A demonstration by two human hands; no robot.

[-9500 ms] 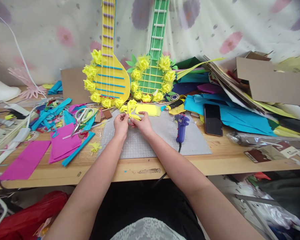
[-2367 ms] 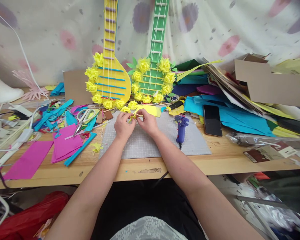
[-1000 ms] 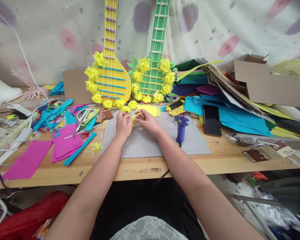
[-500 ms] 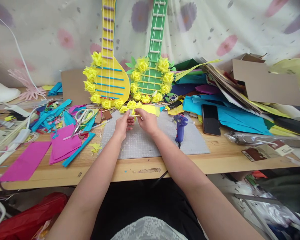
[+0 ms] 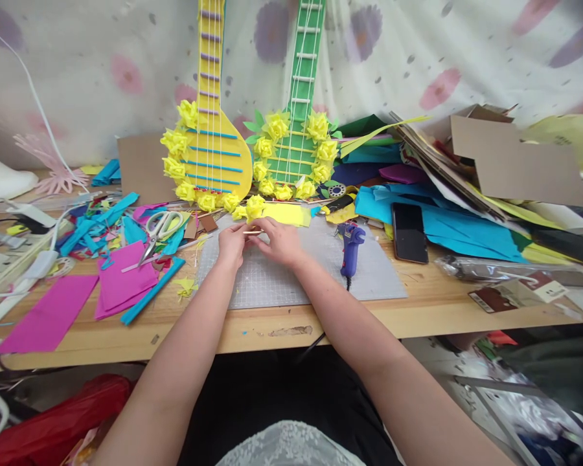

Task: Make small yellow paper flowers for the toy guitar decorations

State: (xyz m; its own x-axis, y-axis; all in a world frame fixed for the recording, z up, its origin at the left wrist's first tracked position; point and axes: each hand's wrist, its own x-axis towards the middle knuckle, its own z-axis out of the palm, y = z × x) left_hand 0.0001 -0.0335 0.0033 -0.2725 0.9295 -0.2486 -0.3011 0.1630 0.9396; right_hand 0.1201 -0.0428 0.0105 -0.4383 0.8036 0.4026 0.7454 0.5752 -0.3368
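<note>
My left hand (image 5: 231, 244) and my right hand (image 5: 280, 241) meet over the grey gridded cutting mat (image 5: 267, 285). Between their fingertips runs a thin pale stick (image 5: 252, 232), lying roughly level. Both hands are closed on it, though the fingers hide its ends and anything wrapped round it. Just behind my fingers is a yellow paper flower (image 5: 255, 206), beside a sheet of yellow paper (image 5: 287, 213). A blue glue gun (image 5: 352, 249) rests on the mat to the right of my right hand.
A yellow paper guitar (image 5: 218, 152) and a green one (image 5: 298, 145), both edged with yellow flowers, lean at the back. Scissors (image 5: 161, 230), pink paper (image 5: 126, 278) and blue scraps lie left. A phone (image 5: 410, 233) lies right, near blue paper (image 5: 466, 223) and stacked cardboard (image 5: 515, 155).
Both hands have come slightly down toward me and closer together, with the stick between them. The yellow piece seen hanging under the fingers earlier is now out of sight.
</note>
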